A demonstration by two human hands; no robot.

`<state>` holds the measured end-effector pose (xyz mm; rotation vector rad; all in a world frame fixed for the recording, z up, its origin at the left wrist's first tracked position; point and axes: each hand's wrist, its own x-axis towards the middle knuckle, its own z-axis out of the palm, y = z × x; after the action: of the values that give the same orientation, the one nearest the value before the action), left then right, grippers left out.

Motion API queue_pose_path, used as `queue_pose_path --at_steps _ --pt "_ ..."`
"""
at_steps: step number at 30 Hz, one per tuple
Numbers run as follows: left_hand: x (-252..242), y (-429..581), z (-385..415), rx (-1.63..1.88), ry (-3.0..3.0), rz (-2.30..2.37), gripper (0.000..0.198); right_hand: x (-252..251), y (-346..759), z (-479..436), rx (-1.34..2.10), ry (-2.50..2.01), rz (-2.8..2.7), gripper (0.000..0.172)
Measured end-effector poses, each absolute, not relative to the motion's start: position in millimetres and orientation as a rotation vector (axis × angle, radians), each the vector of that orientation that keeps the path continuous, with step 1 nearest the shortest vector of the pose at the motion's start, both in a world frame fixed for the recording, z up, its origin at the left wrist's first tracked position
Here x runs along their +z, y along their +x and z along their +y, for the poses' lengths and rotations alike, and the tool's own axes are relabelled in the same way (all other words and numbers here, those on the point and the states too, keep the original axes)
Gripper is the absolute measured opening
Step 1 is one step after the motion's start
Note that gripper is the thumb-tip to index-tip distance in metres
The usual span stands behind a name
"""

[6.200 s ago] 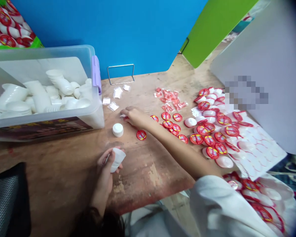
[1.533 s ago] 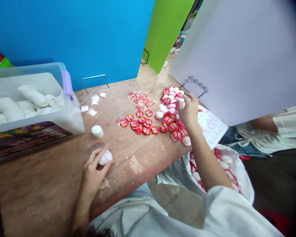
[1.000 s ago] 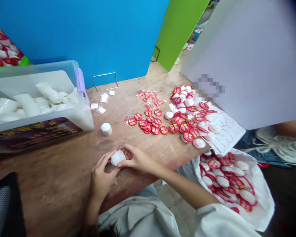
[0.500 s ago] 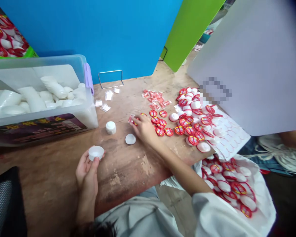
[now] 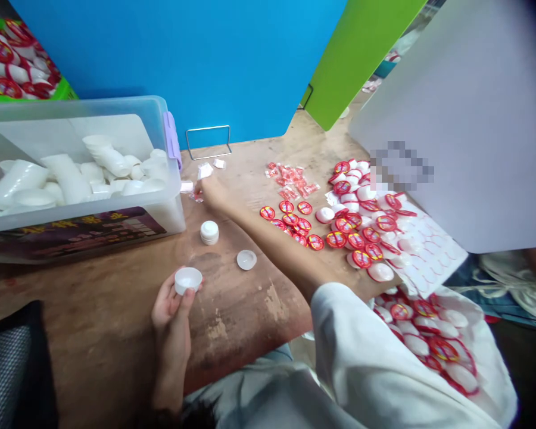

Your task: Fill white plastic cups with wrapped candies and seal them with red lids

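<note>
My left hand (image 5: 172,307) holds a small white cup (image 5: 188,279) upright near the front of the wooden table (image 5: 116,322), fingers closed around it. My right hand (image 5: 211,190) reaches far across to the small clear sachets (image 5: 204,171) beside the bin, its fingers pinched on a small red packet. A loose white lid (image 5: 246,260) lies on the table between my arms, and a short stack of white lids (image 5: 209,232) stands just beyond it.
A clear plastic bin (image 5: 78,173) of white cups sits at the left. Red-and-white round seals (image 5: 339,229) and red packets (image 5: 292,179) spread at the right, a white sheet (image 5: 429,250) beside them. Blue, green and white panels stand behind. A bag of sealed lids (image 5: 429,333) hangs below.
My right hand left the red seals with a red packet and stretched left to the clear sachets by the bin. The left hand kept the cup, lifted slightly.
</note>
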<state>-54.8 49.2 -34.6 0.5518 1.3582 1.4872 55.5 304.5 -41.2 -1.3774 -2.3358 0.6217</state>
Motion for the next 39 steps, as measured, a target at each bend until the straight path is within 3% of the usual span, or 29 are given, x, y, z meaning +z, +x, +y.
queue_pose_path --at_steps 7,12,16,18,23,27,33,39 --pt "-32 -57 50 1.447 0.554 1.424 0.059 -56 47 294 0.535 -1.391 -2.315 0.029" --pt "-33 -54 50 1.421 0.572 1.424 0.057 -33 80 266 0.554 -1.392 -2.155 0.019" --pt "-30 -43 48 1.332 0.593 1.344 0.056 1 106 188 0.895 -1.138 -1.745 0.034" --pt "-26 -35 47 1.277 0.626 1.262 0.056 8 111 138 1.006 -1.03 -1.62 0.029" --pt "-26 -7 40 1.217 0.599 1.135 0.054 -17 113 62 0.843 -1.129 -1.592 0.028" --pt "-37 9 31 1.17 0.579 1.205 0.05 -31 128 49 0.869 -1.125 -1.76 0.028" --pt "-36 13 29 1.122 0.688 1.284 0.047 -8 150 41 0.83 -1.073 -2.075 0.03" --pt "-25 3 39 1.233 0.739 1.363 0.036 -33 156 61 0.751 -1.313 -1.513 0.028"
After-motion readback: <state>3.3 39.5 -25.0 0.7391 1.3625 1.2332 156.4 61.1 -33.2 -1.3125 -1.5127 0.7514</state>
